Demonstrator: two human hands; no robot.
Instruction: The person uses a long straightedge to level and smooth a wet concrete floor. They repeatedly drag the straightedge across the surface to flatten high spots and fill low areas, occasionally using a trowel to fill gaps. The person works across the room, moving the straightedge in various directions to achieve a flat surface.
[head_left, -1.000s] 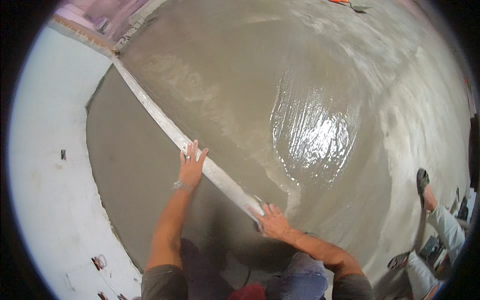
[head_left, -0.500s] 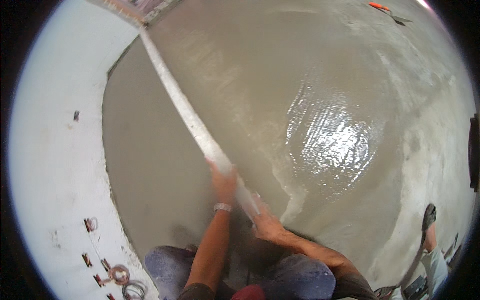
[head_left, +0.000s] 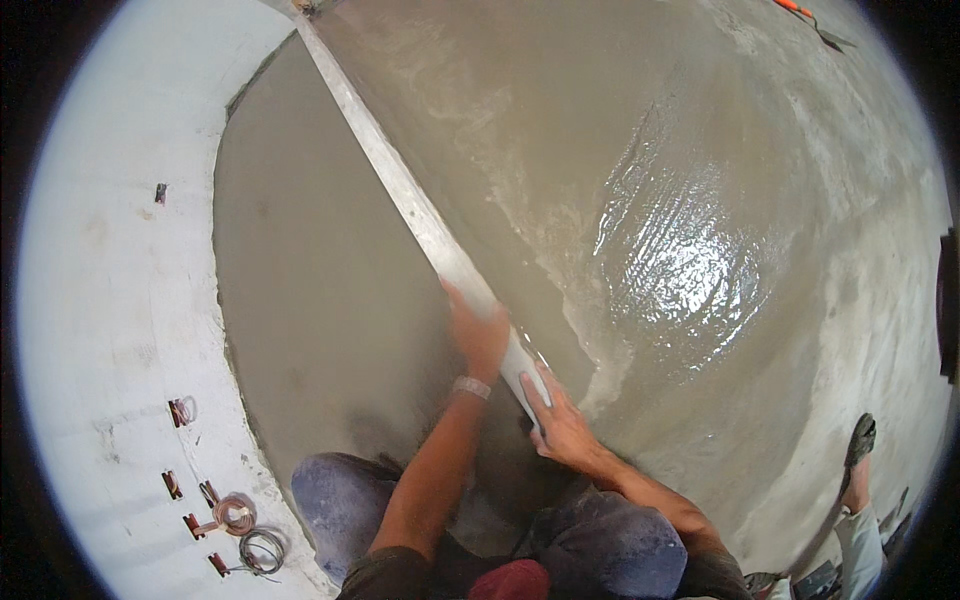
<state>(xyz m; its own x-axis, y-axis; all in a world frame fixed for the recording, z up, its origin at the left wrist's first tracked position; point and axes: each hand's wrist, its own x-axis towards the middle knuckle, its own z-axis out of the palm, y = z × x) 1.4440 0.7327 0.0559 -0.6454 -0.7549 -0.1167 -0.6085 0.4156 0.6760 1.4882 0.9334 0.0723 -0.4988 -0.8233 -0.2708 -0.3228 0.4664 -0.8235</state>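
Note:
A long, pale metal straightedge [head_left: 395, 180] lies slantwise across wet grey screed [head_left: 310, 230], running from the far left corner down to my knees. My left hand [head_left: 480, 335], with a pale band at the wrist, is closed round the bar a little above its near end. Lower and to the right, my right hand [head_left: 566, 428] grips that near end, fingers over the upper face. Left of the bar the screed looks smooth and even; along its right edge lies a rougher strip of wet mortar. The bar hides its own underside.
On the left stands a white wall [head_left: 110, 290] with cut-out boxes and coiled cables [head_left: 235, 515]. A shiny wet patch [head_left: 695, 275] lies to the right. An orange-handled trowel [head_left: 795, 8] is at the far right. Another person's leg [head_left: 860, 535] shows at lower right.
The whole view has shifted a little. Both hands and the near end of the straightedge have moved slightly to the right and away from me, still gripping it.

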